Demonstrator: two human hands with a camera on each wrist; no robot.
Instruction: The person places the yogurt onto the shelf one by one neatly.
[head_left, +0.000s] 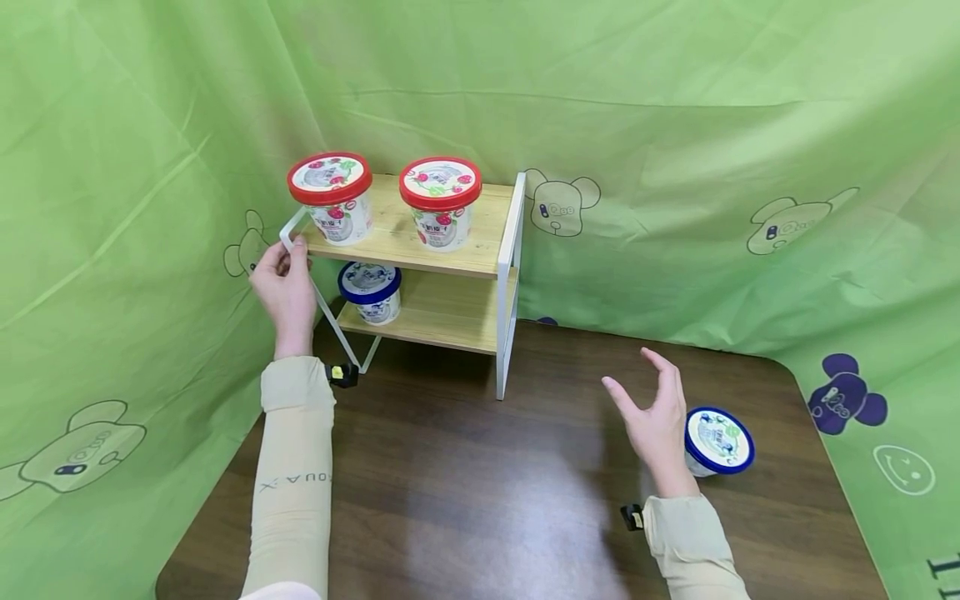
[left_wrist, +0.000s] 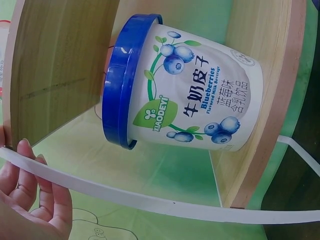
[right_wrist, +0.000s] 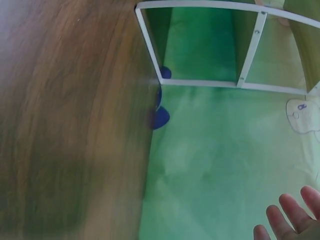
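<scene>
The left grip (head_left: 288,287) has its fingers curled on the white frame (left_wrist: 175,204); a light, steady hold there seems best, since a tug could shift the two red-lidded tubs (head_left: 330,196) just right of it on the top shelf (head_left: 487,233). Below and right of that grip, a blue-lidded tub (head_left: 371,293) stands on the lower shelf (head_left: 450,312). Well to the right, above the surface (head_left: 450,467), the right grip (head_left: 658,421) spreads wide, holding nothing; another blue-lidded tub (head_left: 718,440) is just right of it, better clasped round its wall than by the lid.
</scene>
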